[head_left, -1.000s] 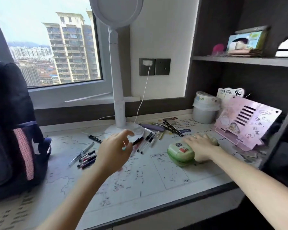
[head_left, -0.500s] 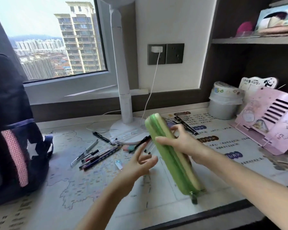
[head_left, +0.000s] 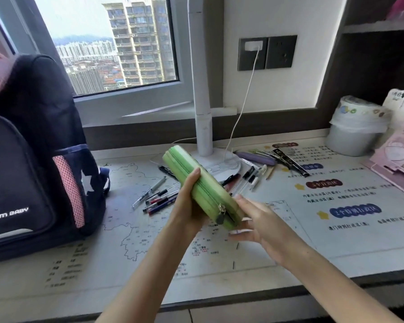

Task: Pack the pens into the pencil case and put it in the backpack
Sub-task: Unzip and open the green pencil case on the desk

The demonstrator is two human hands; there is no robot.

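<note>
Since half a second ago the pencil case has passed from the right hand to the left, and its zip end has swung toward the person. Nearest, the left hand (head_left: pixel 189 206) grips the green pencil case (head_left: pixel 209 194) round its middle, clear of the bench (head_left: pixel 336 243). The right hand (head_left: pixel 254 221) holds nothing, its fingers straight just beside the zip pull (head_left: pixel 221 214). The zip looks mostly closed, so I judge nothing is packed yet. Beyond, at eleven o'clock from the case, loose pens (head_left: pixel 158 197) lie on the bench, with further pens (head_left: pixel 251 176) at one o'clock by the lamp base (head_left: pixel 226 165). The backpack (head_left: pixel 33 159) stands at nine o'clock, well apart. Unzipping, loading, closing and stowing all remain.
</note>
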